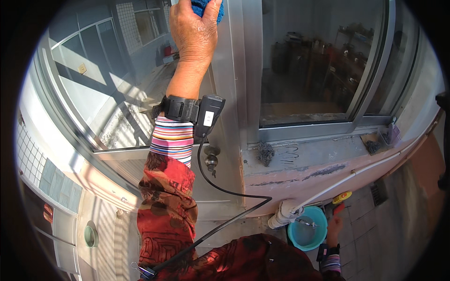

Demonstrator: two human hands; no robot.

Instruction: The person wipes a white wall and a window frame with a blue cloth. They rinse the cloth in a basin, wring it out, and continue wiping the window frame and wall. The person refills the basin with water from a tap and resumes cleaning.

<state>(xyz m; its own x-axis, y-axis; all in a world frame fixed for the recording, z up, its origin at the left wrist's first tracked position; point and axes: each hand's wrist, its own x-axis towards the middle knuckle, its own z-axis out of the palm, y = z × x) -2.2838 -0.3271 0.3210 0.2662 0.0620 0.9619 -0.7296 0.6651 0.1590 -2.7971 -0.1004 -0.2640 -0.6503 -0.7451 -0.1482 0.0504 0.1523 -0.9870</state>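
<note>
My left hand (194, 33) is raised at the top of the view, its fingers curled around a blue cloth (201, 7). It presses the cloth against the metal frame (233, 63) of a glazed door, and the picture's top edge cuts off part of both. The skin looks wet. Below the hand, the door has a round metal knob (211, 159) with keys in its lock. Low on the right, my right hand (334, 226) is small and blurred, with a small red object (339, 209) at its fingers. Beside that hand stands a turquoise basin (307, 228) holding cloudy water.
A steel-wool scourer (265, 154) lies on the window sill (316, 151), with another dark scourer (372, 146) farther right. A yellow container (342, 197) and a white pipe (327, 189) are near the basin. A black cable (232, 220) runs from my left wrist. A green bowl (90, 235) stands left.
</note>
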